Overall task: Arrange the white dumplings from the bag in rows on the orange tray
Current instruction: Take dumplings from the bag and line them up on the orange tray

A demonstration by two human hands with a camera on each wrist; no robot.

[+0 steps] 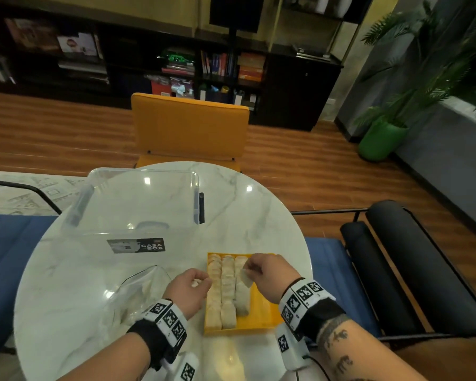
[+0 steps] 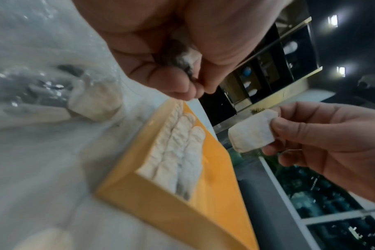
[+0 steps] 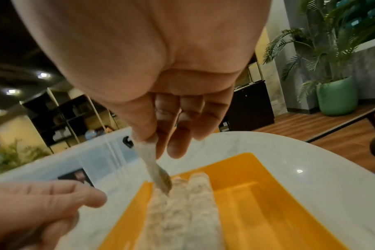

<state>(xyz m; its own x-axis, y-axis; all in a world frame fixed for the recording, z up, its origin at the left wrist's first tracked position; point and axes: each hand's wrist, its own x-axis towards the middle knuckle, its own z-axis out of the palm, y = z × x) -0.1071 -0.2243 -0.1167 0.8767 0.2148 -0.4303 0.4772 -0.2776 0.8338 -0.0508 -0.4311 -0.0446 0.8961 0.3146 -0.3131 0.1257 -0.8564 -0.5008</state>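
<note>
The orange tray (image 1: 261, 312) lies on the marble table near its front right edge. Three rows of white dumplings (image 1: 227, 287) fill its left part; the right part (image 3: 268, 203) is bare orange. My right hand (image 1: 249, 272) hovers over the third row and pinches a flat white dumpling (image 2: 253, 132) by one edge, so it hangs down (image 3: 154, 167) above the rows. My left hand (image 1: 201, 281) is at the tray's left rim, its fingers curled round another white dumpling (image 2: 188, 55). The clear plastic bag (image 1: 138, 292) lies left of the tray with dumplings (image 2: 94, 101) inside.
A clear lidless plastic box (image 1: 138, 199) with a "CASA BOX" label stands behind the bag and tray. The round table's edge (image 1: 300, 229) runs close to the tray's right side. An orange chair (image 1: 190, 127) stands across the table, a black chair (image 1: 412, 270) to the right.
</note>
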